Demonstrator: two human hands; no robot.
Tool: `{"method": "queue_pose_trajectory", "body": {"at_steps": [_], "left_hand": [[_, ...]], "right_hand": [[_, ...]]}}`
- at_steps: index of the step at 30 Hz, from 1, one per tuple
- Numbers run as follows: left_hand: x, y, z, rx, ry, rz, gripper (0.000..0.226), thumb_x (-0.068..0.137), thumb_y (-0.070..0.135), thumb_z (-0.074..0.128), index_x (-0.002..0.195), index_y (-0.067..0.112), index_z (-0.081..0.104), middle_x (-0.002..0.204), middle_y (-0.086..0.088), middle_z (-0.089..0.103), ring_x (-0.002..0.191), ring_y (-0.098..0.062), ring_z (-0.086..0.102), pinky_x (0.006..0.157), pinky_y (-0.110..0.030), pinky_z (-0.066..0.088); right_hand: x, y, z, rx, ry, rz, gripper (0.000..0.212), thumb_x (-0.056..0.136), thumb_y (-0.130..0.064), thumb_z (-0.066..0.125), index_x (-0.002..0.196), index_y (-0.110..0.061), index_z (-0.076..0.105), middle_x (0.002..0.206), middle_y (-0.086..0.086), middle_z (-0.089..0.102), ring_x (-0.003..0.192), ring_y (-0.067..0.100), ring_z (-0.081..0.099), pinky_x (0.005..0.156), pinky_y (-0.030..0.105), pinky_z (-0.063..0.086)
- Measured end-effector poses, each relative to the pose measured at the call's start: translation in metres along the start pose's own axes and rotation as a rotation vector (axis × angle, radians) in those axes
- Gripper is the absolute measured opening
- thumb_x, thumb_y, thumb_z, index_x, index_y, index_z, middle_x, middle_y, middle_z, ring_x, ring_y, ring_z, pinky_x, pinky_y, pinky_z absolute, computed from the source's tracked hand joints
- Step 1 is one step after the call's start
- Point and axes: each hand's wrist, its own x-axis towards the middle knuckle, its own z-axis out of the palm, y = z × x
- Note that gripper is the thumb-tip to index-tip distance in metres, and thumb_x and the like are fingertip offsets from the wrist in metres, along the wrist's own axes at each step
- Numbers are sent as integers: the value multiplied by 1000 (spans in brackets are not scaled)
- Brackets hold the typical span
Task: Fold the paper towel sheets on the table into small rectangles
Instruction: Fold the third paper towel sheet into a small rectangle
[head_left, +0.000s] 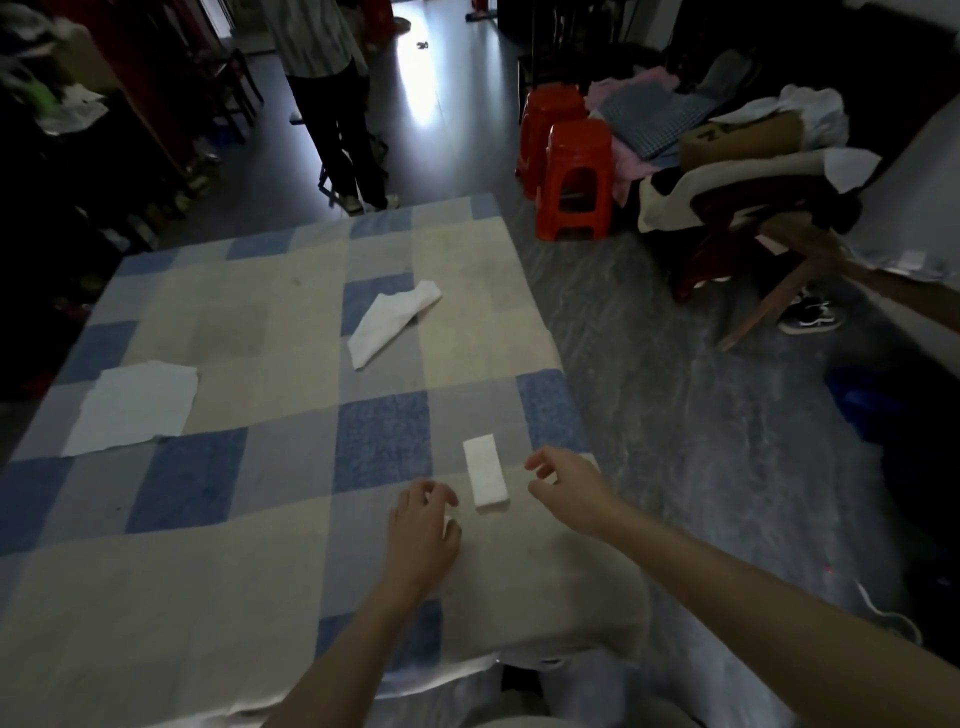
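A paper towel folded into a small white rectangle (485, 474) lies on the checked tablecloth (218, 519) near the table's right edge. My left hand (423, 530) hovers just left of it, fingers loosely curled, holding nothing. My right hand (563, 480) is just right of it, fingers and thumb relaxed and apart, also holding nothing. A crumpled, partly folded sheet (392, 321) lies farther back at the middle. A flat unfolded sheet (135, 408) lies at the left.
A person (332, 98) stands beyond the table's far edge. Two red plastic stools (569, 176) and a chair piled with clothes (727, 156) stand on the floor to the right. The table's right edge runs close to my right hand.
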Motion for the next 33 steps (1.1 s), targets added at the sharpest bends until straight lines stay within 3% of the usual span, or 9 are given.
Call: {"method": "queue_pose_trajectory", "body": {"at_steps": [5,14,17,21,28,33], "left_hand": [[17,49,-9,-63,34,72,21,78,15,64,99,18,60,110,-5,54,103,-28,54,84,-41,46],[39,191,2,4,-6,126,22,84,29,57,106,23,58,116,0,56,108,-24,53,88,-38,44],[46,231,12,151,-60,175,23,88,35,54,108,24,55,117,0,54,111,-24,52,87,-37,41],[63,273,14,214,-77,173,20,89,34,53,106,26,57,111,-1,55,108,-26,54,83,-38,45],[80,356,28,341,-182,189,26,91,40,49,113,28,58,116,0,55,111,-24,53,84,-39,40],[103,390,24,326,-136,208,27,90,41,47,112,29,57,113,1,57,106,-24,55,74,-36,38]], "right_hand": [[1,14,-29,-14,36,-86,23,88,-21,58,111,-17,57,106,0,52,89,15,51,77,26,39],[-9,65,-125,-54,168,-210,23,80,-16,60,103,-14,59,99,4,52,90,23,57,80,29,45],[-15,96,-171,-179,154,-250,29,80,-19,58,109,-17,56,107,7,52,97,28,57,86,38,48],[-16,128,-234,-305,128,-293,37,85,-22,54,121,-19,52,118,6,50,101,26,56,86,38,48],[-26,157,-284,-308,102,-302,44,86,-26,55,129,-22,48,126,3,46,109,25,55,88,39,48],[-16,170,-314,-281,120,-275,42,86,-27,54,127,-23,48,125,2,47,110,25,53,88,40,48]]}}
